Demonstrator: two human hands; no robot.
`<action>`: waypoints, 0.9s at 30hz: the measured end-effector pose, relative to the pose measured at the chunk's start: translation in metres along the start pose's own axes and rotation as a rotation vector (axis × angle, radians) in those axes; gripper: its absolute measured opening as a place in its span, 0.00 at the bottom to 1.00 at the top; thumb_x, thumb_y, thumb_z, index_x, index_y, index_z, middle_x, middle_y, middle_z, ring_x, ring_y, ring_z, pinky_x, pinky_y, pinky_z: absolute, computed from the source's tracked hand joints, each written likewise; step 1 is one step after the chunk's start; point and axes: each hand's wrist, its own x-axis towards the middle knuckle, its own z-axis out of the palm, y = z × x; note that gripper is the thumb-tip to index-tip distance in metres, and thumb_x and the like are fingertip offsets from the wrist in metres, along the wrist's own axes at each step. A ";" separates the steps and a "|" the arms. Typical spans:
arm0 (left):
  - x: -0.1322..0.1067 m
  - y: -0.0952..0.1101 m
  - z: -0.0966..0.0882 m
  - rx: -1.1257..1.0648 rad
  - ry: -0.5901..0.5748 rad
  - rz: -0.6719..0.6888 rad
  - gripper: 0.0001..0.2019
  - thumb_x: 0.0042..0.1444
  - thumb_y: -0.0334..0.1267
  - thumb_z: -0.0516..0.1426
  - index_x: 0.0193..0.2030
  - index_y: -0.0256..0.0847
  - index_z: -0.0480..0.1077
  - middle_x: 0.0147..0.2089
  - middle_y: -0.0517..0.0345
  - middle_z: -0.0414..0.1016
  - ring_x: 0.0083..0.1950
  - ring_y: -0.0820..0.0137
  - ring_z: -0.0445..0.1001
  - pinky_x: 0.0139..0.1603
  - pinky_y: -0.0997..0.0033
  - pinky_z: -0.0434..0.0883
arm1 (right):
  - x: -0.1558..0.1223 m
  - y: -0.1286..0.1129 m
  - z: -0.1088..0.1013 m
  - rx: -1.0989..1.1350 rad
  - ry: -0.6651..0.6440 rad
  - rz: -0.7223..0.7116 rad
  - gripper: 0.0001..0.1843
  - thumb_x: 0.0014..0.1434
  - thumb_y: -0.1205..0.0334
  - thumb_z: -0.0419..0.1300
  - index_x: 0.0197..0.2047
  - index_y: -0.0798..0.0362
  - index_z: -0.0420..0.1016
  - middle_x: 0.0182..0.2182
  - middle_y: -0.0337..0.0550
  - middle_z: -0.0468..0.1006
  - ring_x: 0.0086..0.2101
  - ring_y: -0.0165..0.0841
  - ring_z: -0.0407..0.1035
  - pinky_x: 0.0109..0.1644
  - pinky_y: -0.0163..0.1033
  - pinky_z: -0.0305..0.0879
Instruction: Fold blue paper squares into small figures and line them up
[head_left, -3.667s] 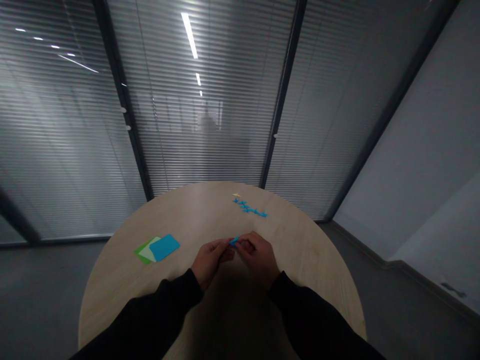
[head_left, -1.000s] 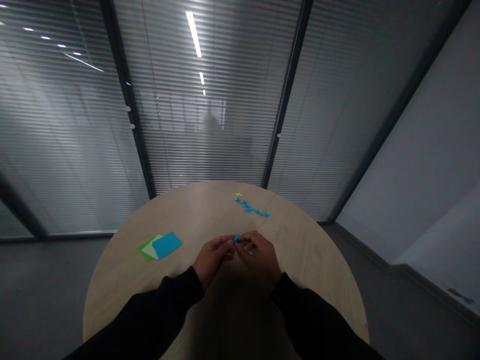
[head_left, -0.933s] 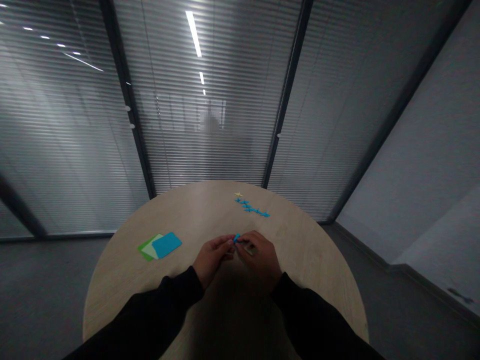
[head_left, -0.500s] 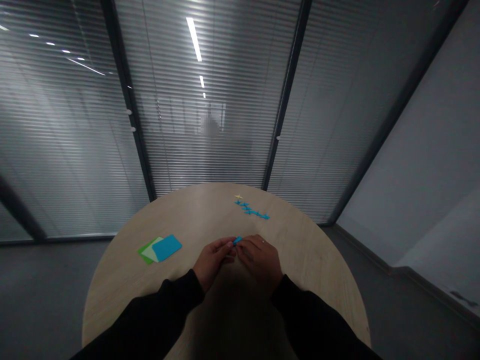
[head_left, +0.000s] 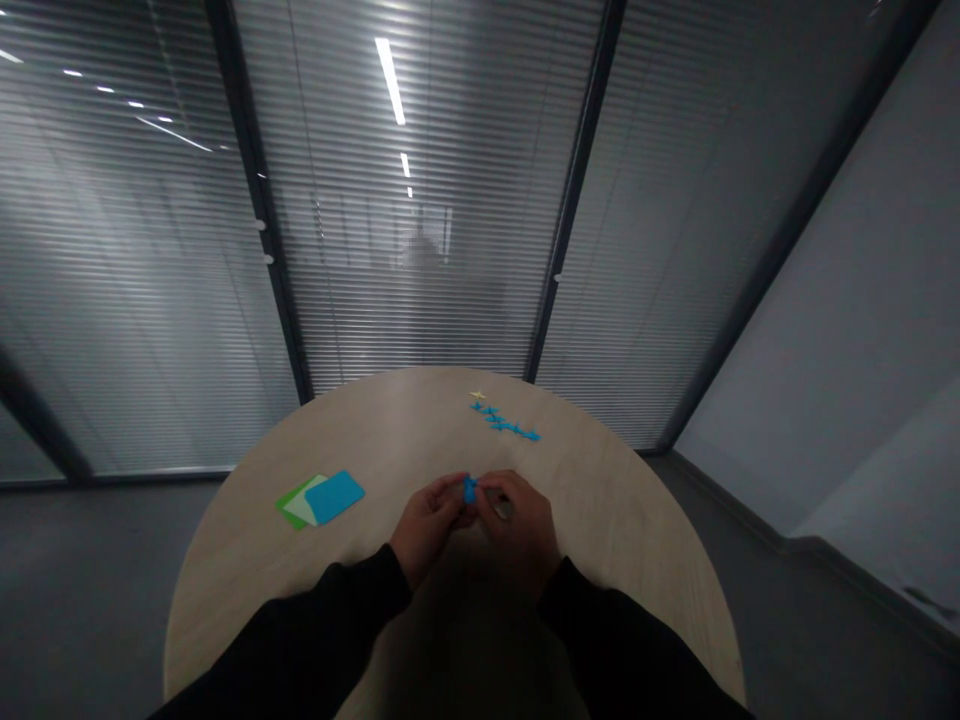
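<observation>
A small piece of folded blue paper (head_left: 470, 490) is pinched between my two hands, over the near middle of the table. My left hand (head_left: 429, 522) grips its left side with closed fingers. From the right, the thumb and forefinger of my right hand (head_left: 521, 520) close on its other side. The fingertips partly cover the paper, so its exact shape is hard to make out. Beyond my hands lies a slanting row of several small blue folded paper stars (head_left: 495, 420), with one yellow paper star (head_left: 478, 395) at its far end.
On the left of the round wooden table (head_left: 360, 420), blue paper sheets (head_left: 335, 497) overlap light green paper (head_left: 300, 505) and bright green paper (head_left: 287, 500). Glass panels with blinds (head_left: 420, 300) stand behind the table, and a pale wall (head_left: 847, 330) is at the right.
The blue paper has turned between my fingers, and more of it shows. My right fingers have shifted into a thumb-and-forefinger pinch. The papers and stars on the table stay put.
</observation>
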 end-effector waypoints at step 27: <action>-0.003 0.007 -0.001 0.699 0.062 0.252 0.09 0.57 0.37 0.58 0.44 0.39 0.74 0.41 0.50 0.85 0.42 0.62 0.82 0.43 0.65 0.75 | 0.000 0.003 0.004 0.212 -0.248 0.401 0.10 0.55 0.67 0.63 0.42 0.53 0.77 0.33 0.42 0.80 0.32 0.33 0.75 0.36 0.36 0.71</action>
